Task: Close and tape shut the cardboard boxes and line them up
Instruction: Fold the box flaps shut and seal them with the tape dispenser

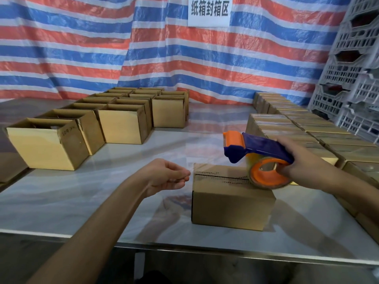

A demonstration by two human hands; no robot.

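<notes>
In the head view, the box [231, 206] you are sealing sits closed on the table [102, 201] right in front of you. Its flap seam runs left to right, so the strip can follow it. Your left hand [170, 175] has thumb and curled fingertips pinched together at the box's left edge, seemingly anchoring the end of the clear tape [202, 167] to pull it taut. Your right hand [297, 160] wraps around the tape dispenser [256, 150], whose roll rests on the seam's right end. Open boxes [47, 144] wait at left and sealed boxes [287, 128] stand lined up at right. Judging by this, 1 cut should finish the seam.
</notes>
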